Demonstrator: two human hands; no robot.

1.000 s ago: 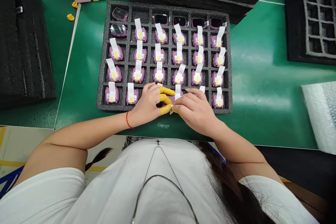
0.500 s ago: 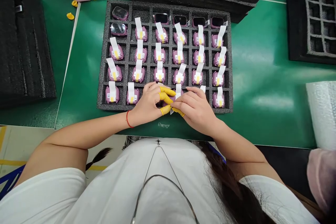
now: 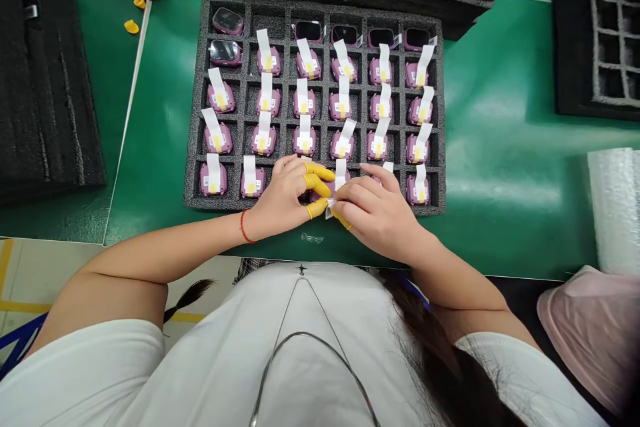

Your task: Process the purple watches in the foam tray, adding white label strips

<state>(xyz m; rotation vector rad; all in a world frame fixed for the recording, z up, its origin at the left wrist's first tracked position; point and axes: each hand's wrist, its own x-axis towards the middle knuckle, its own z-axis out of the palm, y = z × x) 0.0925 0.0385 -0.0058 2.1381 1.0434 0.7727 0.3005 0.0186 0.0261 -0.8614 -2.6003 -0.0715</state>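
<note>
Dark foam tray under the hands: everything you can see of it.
The tray looks like speckled dark grey foam, walled into five rows of six pockets. It lies flat on the green table, holding purple watches, most with white strips. The left hand and right hand hide part of its front; whether they touch it is unclear.

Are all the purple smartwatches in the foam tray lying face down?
No, several purple smartwatches in the foam tray's far row show their dark screens.

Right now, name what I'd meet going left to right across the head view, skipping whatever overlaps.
Left foam stack → yellow scraps → red bracelet → left hand → right hand → bubble wrap.
</note>
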